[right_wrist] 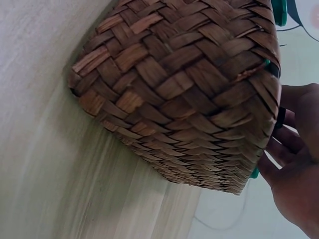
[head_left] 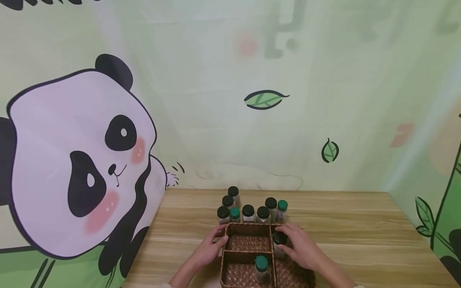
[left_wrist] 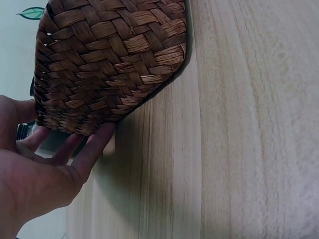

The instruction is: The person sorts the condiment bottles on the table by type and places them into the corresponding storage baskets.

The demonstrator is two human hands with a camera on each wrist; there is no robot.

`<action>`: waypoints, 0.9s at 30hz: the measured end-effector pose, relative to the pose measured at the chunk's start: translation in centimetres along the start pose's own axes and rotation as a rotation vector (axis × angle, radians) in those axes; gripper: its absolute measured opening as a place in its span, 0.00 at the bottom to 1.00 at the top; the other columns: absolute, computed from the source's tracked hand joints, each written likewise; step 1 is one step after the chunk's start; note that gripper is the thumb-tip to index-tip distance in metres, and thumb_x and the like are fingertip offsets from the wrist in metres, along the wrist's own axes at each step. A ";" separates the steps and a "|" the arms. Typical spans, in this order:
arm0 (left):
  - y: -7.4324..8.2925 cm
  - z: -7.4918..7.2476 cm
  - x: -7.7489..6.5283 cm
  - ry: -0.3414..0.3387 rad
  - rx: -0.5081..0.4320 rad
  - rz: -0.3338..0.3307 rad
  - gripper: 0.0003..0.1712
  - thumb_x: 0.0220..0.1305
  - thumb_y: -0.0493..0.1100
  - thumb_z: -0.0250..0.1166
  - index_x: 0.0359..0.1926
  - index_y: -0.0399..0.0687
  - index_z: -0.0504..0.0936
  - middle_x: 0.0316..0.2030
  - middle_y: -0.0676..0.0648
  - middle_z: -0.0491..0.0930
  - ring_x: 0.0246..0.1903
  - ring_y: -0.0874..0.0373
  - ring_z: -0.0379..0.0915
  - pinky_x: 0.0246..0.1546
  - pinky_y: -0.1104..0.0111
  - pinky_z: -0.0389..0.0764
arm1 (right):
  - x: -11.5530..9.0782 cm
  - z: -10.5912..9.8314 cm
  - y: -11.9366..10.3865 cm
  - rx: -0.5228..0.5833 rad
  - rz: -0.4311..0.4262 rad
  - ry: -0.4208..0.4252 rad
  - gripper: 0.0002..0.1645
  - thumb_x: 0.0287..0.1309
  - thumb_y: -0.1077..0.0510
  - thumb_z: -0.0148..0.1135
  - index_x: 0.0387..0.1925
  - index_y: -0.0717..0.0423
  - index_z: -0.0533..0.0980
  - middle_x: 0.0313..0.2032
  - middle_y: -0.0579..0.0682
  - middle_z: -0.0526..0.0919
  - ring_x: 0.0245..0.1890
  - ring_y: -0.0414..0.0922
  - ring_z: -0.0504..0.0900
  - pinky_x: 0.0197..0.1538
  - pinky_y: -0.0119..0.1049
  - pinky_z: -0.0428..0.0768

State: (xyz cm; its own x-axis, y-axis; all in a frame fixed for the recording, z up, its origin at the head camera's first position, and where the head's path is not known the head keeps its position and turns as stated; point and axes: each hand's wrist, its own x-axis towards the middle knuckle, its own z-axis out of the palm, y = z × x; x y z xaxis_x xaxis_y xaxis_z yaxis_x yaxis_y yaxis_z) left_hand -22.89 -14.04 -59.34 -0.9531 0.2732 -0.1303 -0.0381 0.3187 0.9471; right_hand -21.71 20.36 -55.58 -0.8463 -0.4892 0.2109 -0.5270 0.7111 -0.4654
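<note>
A brown woven basket [head_left: 248,252] with divided compartments stands at the table's near side. My left hand [head_left: 208,249] grips its far left corner; in the left wrist view the fingers [left_wrist: 97,144] lie against the woven outside. At the far right compartment, my right hand [head_left: 302,247] holds a black-capped jar [head_left: 279,239], thumb and fingers about its top. The right wrist view shows mostly the basket's outer wall [right_wrist: 184,89], which hides most of that jar. A green-capped jar [head_left: 261,269] stands upright in the near left compartment.
Behind the basket several spice jars stand on the wooden table [head_left: 342,224], among them a black-capped jar [head_left: 248,213], a green-capped jar [head_left: 235,214] and another green-capped jar [head_left: 282,210]. A panda-printed cloth [head_left: 216,120] hangs beyond the table's far edge.
</note>
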 end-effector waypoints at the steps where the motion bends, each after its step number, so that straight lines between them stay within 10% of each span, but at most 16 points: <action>1: 0.0 -0.1 0.0 0.001 -0.001 -0.003 0.30 0.83 0.47 0.56 0.78 0.42 0.66 0.69 0.28 0.68 0.67 0.25 0.67 0.61 0.35 0.76 | 0.1 0.0 0.0 0.005 0.002 0.001 0.25 0.67 0.54 0.73 0.62 0.58 0.79 0.54 0.49 0.82 0.55 0.52 0.82 0.54 0.54 0.84; 13: -0.1 -0.1 0.0 0.008 0.015 0.031 0.29 0.82 0.46 0.58 0.77 0.41 0.67 0.67 0.30 0.70 0.63 0.30 0.71 0.61 0.37 0.77 | 0.0 -1.9 -1.0 0.138 0.082 -0.005 0.32 0.73 0.45 0.67 0.67 0.61 0.76 0.63 0.58 0.80 0.64 0.61 0.79 0.62 0.62 0.80; 27: -0.4 0.3 0.4 0.015 -0.078 0.029 0.29 0.81 0.43 0.58 0.76 0.37 0.67 0.62 0.31 0.72 0.62 0.37 0.73 0.53 0.45 0.86 | 3.4 -5.5 3.0 0.251 0.078 0.255 0.28 0.71 0.54 0.70 0.65 0.66 0.77 0.60 0.63 0.83 0.60 0.61 0.80 0.62 0.64 0.79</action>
State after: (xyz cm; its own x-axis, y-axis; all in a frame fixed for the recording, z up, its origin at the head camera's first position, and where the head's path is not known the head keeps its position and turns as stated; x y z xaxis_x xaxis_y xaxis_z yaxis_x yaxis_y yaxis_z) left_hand -23.21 -13.80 -59.83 -0.9584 0.2678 -0.0991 -0.0336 0.2388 0.9705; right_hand -26.56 23.60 -51.54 -0.8918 -0.2746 0.3595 -0.4518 0.5796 -0.6782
